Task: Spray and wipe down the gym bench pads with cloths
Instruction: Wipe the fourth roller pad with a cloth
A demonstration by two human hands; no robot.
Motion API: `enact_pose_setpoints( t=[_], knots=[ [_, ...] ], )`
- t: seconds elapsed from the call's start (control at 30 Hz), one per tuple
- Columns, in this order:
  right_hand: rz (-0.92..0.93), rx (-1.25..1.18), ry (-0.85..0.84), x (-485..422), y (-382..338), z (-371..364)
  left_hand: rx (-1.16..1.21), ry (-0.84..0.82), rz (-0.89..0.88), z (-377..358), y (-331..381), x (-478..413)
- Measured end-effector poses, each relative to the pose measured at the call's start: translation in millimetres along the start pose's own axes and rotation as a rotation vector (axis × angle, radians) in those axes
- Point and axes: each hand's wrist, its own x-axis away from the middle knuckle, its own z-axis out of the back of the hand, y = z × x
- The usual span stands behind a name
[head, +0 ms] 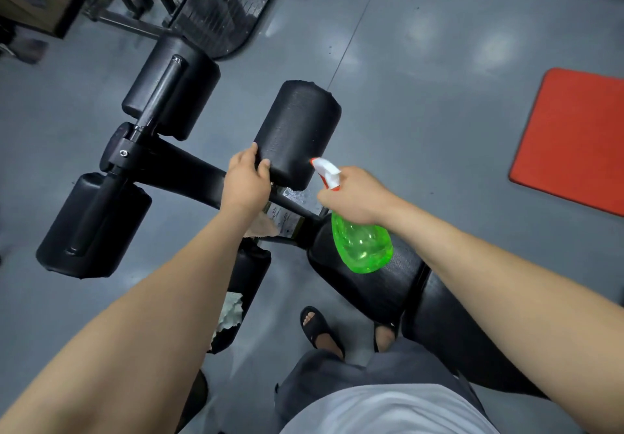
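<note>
One green spray bottle (363, 248) is clamped at the neck in the right hand (354, 197), its white nozzle just beside the nearest roller pad (297, 126). The left hand (246, 183) curls round that pad's near end. Two more rollers (169, 85) lie left of it, well apart. One pale cloth (233, 312) lies below it, beside the seat pad (368, 288). One red mat (570, 139) lies to its right.

The right hand (354, 197) covers the trigger and neck of the green spray bottle (361, 248). Most fingers of the left hand (244, 183) are out of sight at the near end of the middle roller pad (297, 129). The left forearm (162, 305) hides much of a pale cloth (233, 313). The red mat (570, 139) runs off the right edge; far-left machines (141, 1) are blurred.
</note>
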Motion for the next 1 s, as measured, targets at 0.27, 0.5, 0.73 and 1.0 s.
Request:
enact_pose_setpoints(
  t=[0.27, 0.5, 0.73, 1.0],
  knots=[
    [-0.103, -0.189, 0.207, -11, 13, 20, 0.034, 0.091, 0.000, 7, 4, 4],
    [-0.131, -0.169, 0.238, -10, 53, -17, 0.026, 0.100, 0.037, 14, -19, 28],
    [-0.249, -0.084, 0.115, 6, 94, -86, 0.014, 0.126, 0.037, 25, -35, 54],
    [-0.330, 0.000, 0.028, 18, 108, -122, 0.009, 0.126, 0.069, 26, -49, 78]
  ],
)
